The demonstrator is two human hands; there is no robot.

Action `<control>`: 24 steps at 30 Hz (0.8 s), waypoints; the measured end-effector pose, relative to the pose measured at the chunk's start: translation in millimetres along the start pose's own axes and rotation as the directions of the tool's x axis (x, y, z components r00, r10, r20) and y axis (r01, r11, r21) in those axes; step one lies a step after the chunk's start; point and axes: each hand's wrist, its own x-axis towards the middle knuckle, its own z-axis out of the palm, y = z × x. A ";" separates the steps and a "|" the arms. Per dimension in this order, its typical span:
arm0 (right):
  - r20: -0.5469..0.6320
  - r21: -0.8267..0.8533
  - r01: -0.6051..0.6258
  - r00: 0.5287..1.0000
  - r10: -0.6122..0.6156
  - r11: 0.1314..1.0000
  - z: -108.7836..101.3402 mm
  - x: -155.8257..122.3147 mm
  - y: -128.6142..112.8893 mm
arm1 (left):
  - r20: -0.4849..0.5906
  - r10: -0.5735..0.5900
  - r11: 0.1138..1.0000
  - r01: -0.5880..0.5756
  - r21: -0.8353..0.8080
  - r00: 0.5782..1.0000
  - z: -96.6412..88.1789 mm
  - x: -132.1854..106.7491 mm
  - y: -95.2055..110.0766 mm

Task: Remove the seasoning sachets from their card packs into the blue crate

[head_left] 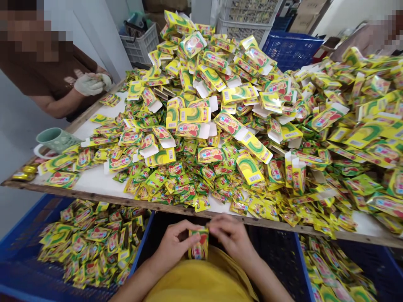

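Observation:
My left hand [176,243] is closed on a small yellow carton [199,245] with a watermelon print, thumb across its front, upright before my yellow top. At the carton's upper right edge are the fingers of my right hand [231,235], curled and blurred by motion; whether they pinch a flap I cannot tell. Just beyond both hands runs the table's wooden edge [176,208]. Small green and yellow sachets [185,193] lie heaped along it, and above them is a large pile of similar cartons [195,113], several with white end flaps standing out.
Blue crates with filled packs [94,239] stand below the table at left and right. A green mug [53,140] is on the table's left end. Across from it a person in gloves [90,84] works. White crates [248,25] and a blue crate [289,48] stand behind.

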 end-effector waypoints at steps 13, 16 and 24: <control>-0.466 -0.574 -0.386 0.879 0.100 0.722 -23.0 83.7 40.4 | -0.603 0.467 0.771 0.035 0.636 0.647 -104.6 -18.4 -23.7; -0.546 -0.482 -0.395 0.833 0.084 0.782 -33.7 62.1 41.7 | -0.279 0.576 0.674 -0.253 0.694 0.769 -62.3 22.4 4.2; -0.245 0.056 -0.300 0.920 0.305 0.952 14.5 52.3 14.7 | -0.063 0.651 0.533 -0.396 0.748 0.757 -37.5 74.7 7.8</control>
